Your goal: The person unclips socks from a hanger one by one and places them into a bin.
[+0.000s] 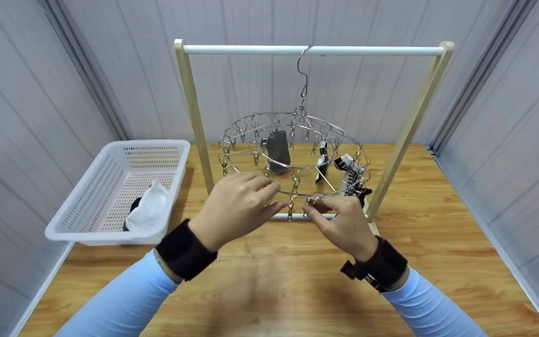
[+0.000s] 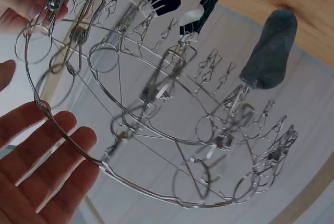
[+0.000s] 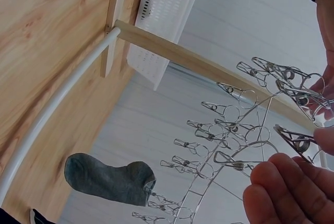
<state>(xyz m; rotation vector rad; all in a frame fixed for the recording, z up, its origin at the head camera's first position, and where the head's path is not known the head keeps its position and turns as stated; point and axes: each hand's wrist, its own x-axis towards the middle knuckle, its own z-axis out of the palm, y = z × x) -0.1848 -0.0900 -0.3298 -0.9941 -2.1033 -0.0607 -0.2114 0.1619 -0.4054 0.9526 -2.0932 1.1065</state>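
A round metal sock hanger (image 1: pixel 295 194) with clips around its rings hangs from a white bar. My left hand (image 1: pixel 239 206) is at its near left edge; in the left wrist view its extended fingers (image 2: pixel 78 140) touch the outer ring, thumb apart. With thumb and fingers, my right hand (image 1: pixel 344 224) pinches a metal clip (image 2: pixel 55 2) at the near right edge; nothing hangs from that clip. A grey sock (image 1: pixel 278 152) hangs at the back of the hanger. Toward the right hang a narrow black-and-white sock (image 1: pixel 321 164), a checked sock (image 1: pixel 351 173) and a dark sock, partly hidden.
A white plastic basket (image 1: pixel 59 229) stands on the left, holding a white cloth item (image 1: pixel 150 206) and something black partly beneath it. The rack's wooden posts (image 1: pixel 410 131) rise on both sides of the hanger. Panelled walls enclose the wooden tabletop (image 1: pixel 269 290).
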